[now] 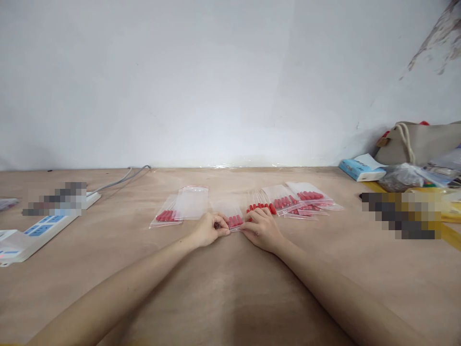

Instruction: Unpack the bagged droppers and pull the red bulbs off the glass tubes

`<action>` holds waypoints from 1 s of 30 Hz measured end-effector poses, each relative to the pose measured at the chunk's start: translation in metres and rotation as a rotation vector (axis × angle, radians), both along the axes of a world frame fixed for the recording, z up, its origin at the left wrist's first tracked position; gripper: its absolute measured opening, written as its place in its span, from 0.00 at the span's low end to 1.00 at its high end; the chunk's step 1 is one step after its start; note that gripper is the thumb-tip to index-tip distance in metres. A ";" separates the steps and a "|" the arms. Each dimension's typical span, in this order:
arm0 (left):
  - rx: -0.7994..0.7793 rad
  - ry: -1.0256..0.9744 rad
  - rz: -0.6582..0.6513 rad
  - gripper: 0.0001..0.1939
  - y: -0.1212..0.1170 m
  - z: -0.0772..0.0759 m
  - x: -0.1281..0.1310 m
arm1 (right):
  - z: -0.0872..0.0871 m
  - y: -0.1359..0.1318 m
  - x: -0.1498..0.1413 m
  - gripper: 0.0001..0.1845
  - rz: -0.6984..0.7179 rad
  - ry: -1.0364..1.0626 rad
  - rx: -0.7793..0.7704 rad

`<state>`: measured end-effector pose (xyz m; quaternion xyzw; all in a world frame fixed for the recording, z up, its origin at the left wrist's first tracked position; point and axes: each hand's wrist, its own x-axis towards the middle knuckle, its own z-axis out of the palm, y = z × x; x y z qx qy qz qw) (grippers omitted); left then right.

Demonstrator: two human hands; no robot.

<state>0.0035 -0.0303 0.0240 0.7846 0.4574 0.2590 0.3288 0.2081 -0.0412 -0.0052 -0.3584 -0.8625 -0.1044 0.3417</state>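
Between my hands lies a clear zip bag [224, 209] with red-ended pieces inside, its zip edge toward me. My left hand [208, 229] pinches the left corner of that edge. Thumb and fingers of my right hand [262, 228] are closed at the right corner. Just beyond my right knuckles is a row of loose thin sticks with red ends [272, 208], partly hidden by the hand. To the left, a flat bag without red pieces [193, 203] overlaps a filled bag [166, 216]. On the right, several filled bags [310, 196] lie in an overlapping pile.
A white power strip [59, 230] with a grey cable [120, 181] lies at left on the wooden table [187, 298]. At the right back are a blue tissue box [361, 169], a beige bag [432, 144] and crumpled plastic [401, 178]. A wall [216, 86] borders the table's far edge.
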 end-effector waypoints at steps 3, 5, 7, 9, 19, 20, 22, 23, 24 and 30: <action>0.006 -0.009 0.001 0.06 0.000 -0.001 0.001 | 0.000 0.000 -0.001 0.10 0.011 0.001 0.012; 0.055 0.002 -0.001 0.07 -0.001 -0.002 0.003 | 0.000 0.000 -0.003 0.10 0.013 0.005 0.014; 0.134 0.027 -0.010 0.07 -0.002 -0.004 0.008 | 0.000 0.000 -0.004 0.10 0.013 0.011 0.006; 0.210 0.042 -0.024 0.07 -0.003 -0.007 0.013 | 0.000 0.000 -0.005 0.10 0.013 0.005 -0.007; 0.231 -0.043 0.037 0.07 -0.014 -0.023 0.026 | 0.002 -0.009 -0.008 0.09 0.109 -0.018 -0.193; 0.223 -0.043 0.057 0.08 -0.015 -0.023 0.026 | 0.003 -0.011 -0.007 0.09 0.121 -0.017 -0.209; 0.222 -0.047 0.094 0.09 -0.016 -0.022 0.026 | 0.005 -0.014 -0.003 0.07 0.168 0.015 -0.258; 0.221 -0.046 0.106 0.09 -0.017 -0.020 0.025 | 0.007 -0.016 0.000 0.07 0.204 0.037 -0.300; 0.215 -0.042 0.111 0.10 -0.017 -0.016 0.024 | 0.009 -0.017 0.005 0.07 0.243 0.060 -0.349; 0.190 0.078 -0.236 0.17 -0.012 0.008 0.007 | 0.018 -0.022 0.035 0.06 0.343 0.161 -0.553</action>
